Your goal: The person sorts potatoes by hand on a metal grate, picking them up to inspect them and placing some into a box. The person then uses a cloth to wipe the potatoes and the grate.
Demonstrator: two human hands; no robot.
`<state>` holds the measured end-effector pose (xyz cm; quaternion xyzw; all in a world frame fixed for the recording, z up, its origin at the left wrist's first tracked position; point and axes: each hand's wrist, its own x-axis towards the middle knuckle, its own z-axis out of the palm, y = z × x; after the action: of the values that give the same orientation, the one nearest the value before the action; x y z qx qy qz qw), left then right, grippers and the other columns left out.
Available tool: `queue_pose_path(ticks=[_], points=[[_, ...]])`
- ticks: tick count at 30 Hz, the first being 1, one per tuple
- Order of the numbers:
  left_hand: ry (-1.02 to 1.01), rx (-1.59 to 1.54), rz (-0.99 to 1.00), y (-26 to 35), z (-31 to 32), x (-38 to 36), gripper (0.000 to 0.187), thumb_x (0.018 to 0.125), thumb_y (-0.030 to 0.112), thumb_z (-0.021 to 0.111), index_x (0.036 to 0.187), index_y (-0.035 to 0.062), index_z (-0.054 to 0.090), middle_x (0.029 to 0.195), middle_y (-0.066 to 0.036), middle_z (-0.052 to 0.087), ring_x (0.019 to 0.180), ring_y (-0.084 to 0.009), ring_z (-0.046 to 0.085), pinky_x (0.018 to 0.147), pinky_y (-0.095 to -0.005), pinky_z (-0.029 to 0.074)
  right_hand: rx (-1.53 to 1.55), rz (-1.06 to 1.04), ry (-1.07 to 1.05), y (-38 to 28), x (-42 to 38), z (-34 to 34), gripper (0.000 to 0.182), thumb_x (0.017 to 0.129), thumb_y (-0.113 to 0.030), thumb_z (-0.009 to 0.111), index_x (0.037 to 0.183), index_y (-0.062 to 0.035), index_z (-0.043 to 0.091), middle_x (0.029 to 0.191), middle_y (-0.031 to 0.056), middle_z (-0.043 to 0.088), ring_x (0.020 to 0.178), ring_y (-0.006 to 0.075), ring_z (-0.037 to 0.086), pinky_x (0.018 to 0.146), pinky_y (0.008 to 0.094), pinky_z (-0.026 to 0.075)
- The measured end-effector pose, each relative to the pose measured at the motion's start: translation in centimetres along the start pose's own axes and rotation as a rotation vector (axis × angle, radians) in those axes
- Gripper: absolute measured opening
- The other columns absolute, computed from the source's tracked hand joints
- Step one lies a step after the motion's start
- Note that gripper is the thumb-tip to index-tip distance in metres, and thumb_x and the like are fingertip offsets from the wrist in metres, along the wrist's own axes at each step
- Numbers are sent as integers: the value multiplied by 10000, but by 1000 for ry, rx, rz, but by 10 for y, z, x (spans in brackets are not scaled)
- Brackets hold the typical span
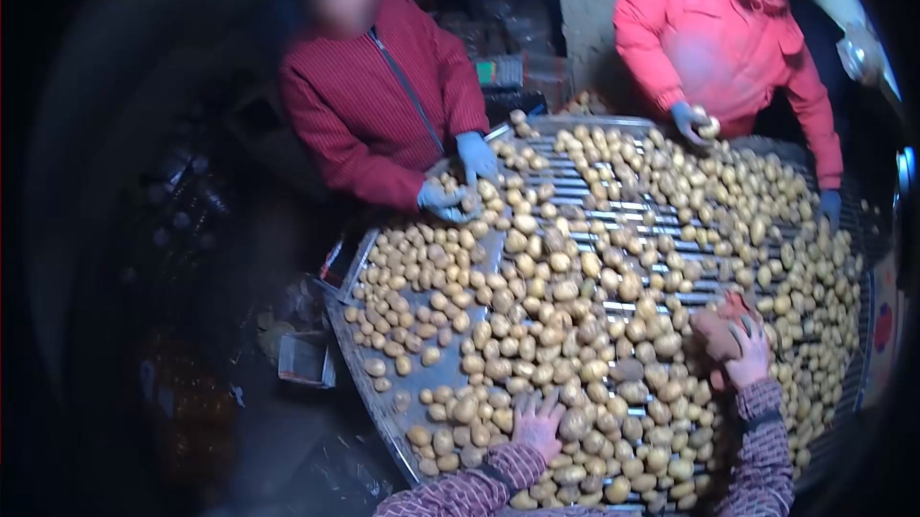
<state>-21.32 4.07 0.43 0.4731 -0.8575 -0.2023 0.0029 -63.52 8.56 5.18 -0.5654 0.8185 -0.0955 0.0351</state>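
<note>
Fingers spread, my left hand lies on the potatoes near the front of the sorting table. Farther right, my right hand grips a crumpled reddish-brown, cloth-like thing over the potatoes; its exact kind I cannot tell. Loose potatoes surround both hands. Most are pale yellow, with a few darker, dirt-covered ones among them. Under the pile, the metal bars of the table show through in places.
Across the table, a person in a dark red jacket handles potatoes with gloved hands. At the far right, a person in a pink-red coat holds a potato. A small box lies left of the metal edge.
</note>
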Motion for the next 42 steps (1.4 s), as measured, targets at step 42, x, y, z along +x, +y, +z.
queue_pose_path(ticks=[42], points=[[-98,140,-32,-4,19,1,601,646,224,709,1234,156,605,1531,-84,354,1374,-365,348,1177,-570,161,-58,79,-20,-1,31,33,547,757,-280,665,1292,-194,582,1323,126,543,1174,355,533,985,483,453]])
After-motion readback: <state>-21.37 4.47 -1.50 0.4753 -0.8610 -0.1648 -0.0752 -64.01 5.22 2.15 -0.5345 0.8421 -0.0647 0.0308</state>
